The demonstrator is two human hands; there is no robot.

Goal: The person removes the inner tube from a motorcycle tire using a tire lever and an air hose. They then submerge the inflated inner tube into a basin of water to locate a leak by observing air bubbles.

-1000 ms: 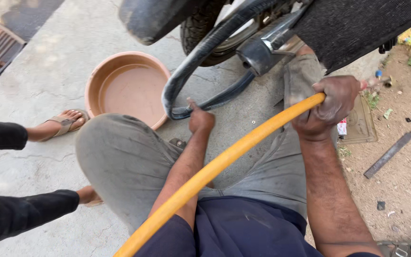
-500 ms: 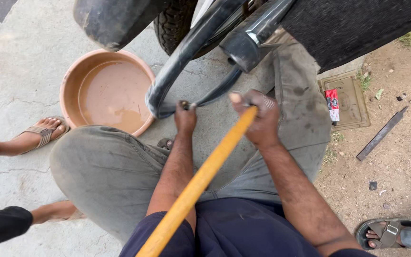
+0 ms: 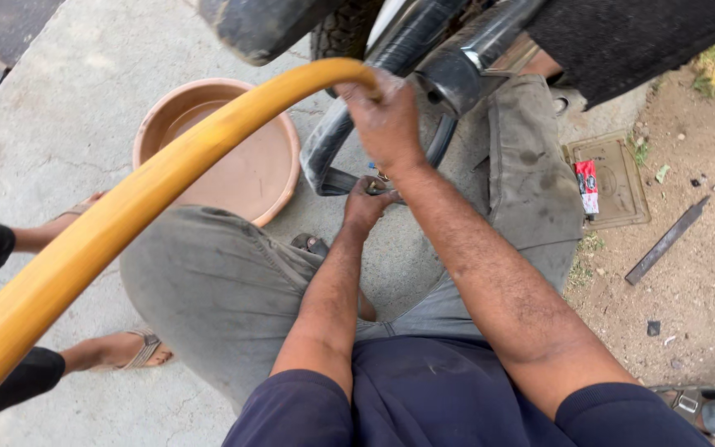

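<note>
My right hand (image 3: 386,124) grips the end of a thick yellow hose (image 3: 126,207), which arcs from the lower left up to the middle top. Just below it, my left hand (image 3: 366,203) pinches a small metal valve on a black rubber inner tube (image 3: 333,153). The tube loops out from under a motorcycle wheel (image 3: 345,29). I am squatting in grey trousers, knees apart, with both forearms between them.
A brown basin (image 3: 167,116) of murky water stands on the concrete at the left. Another person's sandalled feet (image 3: 122,352) are at the far left. A metal file (image 3: 664,242) and a small red tube on a flat tray (image 3: 614,178) lie on the dirt at the right.
My right hand has swung the hose end leftward and up, so the hose now arcs across the left side. My left hand has stayed on the valve.
</note>
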